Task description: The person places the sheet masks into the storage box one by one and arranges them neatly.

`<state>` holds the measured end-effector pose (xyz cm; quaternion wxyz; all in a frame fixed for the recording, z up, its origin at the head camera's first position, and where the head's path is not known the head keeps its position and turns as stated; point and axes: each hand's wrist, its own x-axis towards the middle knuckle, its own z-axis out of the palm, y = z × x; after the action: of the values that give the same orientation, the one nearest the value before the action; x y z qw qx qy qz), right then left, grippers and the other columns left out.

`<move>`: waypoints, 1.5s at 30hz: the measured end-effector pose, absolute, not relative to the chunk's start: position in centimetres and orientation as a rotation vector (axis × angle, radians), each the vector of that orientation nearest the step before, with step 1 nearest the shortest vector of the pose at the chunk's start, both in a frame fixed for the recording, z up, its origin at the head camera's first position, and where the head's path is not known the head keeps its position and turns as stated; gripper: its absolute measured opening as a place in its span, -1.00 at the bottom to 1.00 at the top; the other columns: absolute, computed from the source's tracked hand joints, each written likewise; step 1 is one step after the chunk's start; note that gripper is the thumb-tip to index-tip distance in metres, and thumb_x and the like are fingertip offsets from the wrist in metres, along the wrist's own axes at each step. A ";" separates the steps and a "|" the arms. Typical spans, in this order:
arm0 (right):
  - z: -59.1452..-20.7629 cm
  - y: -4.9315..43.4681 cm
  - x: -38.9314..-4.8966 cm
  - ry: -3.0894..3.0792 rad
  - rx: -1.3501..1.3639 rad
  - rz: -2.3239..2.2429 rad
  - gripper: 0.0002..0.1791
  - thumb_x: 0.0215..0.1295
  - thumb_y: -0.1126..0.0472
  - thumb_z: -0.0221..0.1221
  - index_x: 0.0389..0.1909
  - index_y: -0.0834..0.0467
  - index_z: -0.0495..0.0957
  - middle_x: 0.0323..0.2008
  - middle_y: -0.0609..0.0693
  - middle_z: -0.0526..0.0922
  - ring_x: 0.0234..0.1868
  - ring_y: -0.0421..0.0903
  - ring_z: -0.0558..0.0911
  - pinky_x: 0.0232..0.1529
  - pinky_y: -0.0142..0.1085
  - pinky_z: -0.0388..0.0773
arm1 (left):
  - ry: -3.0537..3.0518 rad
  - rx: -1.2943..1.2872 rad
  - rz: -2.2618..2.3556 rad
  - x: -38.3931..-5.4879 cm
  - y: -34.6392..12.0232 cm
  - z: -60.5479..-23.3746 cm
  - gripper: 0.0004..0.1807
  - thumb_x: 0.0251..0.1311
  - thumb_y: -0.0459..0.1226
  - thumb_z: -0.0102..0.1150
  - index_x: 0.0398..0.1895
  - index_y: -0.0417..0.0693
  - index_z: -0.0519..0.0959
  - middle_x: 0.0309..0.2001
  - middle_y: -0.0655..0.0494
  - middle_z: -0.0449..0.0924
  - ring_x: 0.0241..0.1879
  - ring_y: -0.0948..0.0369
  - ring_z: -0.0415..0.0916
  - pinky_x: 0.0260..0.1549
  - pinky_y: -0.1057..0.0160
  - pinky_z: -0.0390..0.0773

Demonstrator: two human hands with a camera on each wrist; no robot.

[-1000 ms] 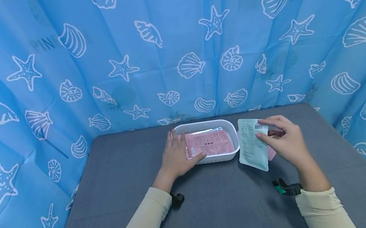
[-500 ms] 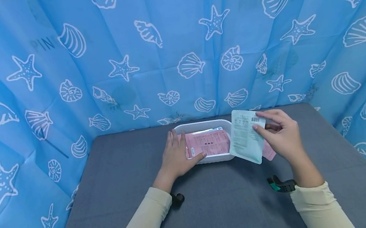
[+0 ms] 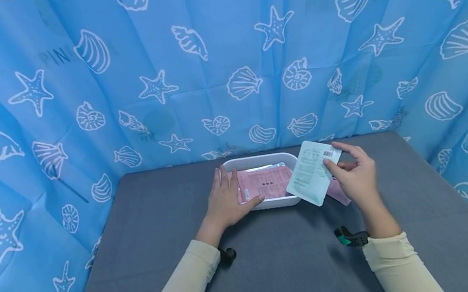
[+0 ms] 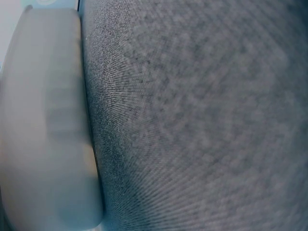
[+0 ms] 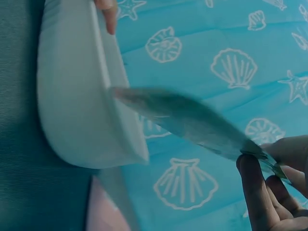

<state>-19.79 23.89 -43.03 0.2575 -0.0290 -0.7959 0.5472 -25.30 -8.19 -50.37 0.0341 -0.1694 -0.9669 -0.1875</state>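
Observation:
A white oval plastic tub point(image 3: 277, 203) stands at the back middle of the table, with pink printed packets point(image 3: 267, 183) lying inside. My left hand point(image 3: 224, 203) rests over the tub's left end, fingers across the far side and thumb along the near rim. My right hand point(image 3: 356, 172) pinches a pale green sachet point(image 3: 313, 172) by its upper right edge. In the head view the sachet hangs tilted, overlapping the tub's right end. The right wrist view shows the sachet point(image 5: 192, 120) almost edge-on, its far corner at the rim of the tub point(image 5: 77, 96).
Another pink packet point(image 3: 338, 192) lies on the grey table point(image 3: 283, 272) to the right of the tub, partly behind the sachet and right hand. A blue curtain point(image 3: 202, 68) with shell and starfish prints hangs around the table's back and sides.
My right hand has moved left with the green sachet, from beside the tub to over its right end; the sachet has tilted. The left hand stays put.

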 end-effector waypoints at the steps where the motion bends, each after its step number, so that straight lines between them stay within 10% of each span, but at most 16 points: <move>1: -43.3 23.9 -19.8 -2.167 -0.107 1.499 -0.43 0.40 0.36 0.35 0.42 0.17 0.55 0.13 0.13 0.52 -0.46 -0.37 0.67 -0.48 -0.58 0.57 | -2.973 -0.523 -0.569 -25.3 -8.2 -50.4 0.31 0.19 0.59 -0.03 0.72 -0.15 0.02 0.74 -0.24 -0.23 0.74 -0.17 -0.33 0.64 -0.20 0.06; 30: -47.2 23.5 -20.4 -2.272 -0.348 1.914 -0.45 0.54 0.17 0.24 0.45 0.26 0.47 -0.07 -0.05 0.61 -0.28 -0.26 0.78 -0.26 -0.36 0.77 | -3.005 -0.515 -0.570 -25.2 -8.3 -50.1 0.32 0.18 0.61 -0.06 0.73 -0.13 0.01 0.75 -0.20 -0.27 0.75 -0.14 -0.38 0.64 -0.20 0.04; 45: -48.2 22.5 -19.9 -2.443 -0.174 1.796 -0.46 0.57 0.15 0.21 0.45 0.27 0.47 0.21 0.26 0.56 -0.22 -0.42 0.68 -0.19 -0.46 0.71 | -2.979 -0.515 -0.559 -25.4 -8.3 -50.3 0.33 0.15 0.62 -0.03 0.73 -0.13 0.03 0.75 -0.20 -0.22 0.74 -0.18 -0.31 0.63 -0.21 0.08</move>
<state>-19.89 22.50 -48.24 0.0521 -0.0572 -0.8032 0.5906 -25.37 -8.27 -50.30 0.0336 -0.1674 -0.9684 -0.1818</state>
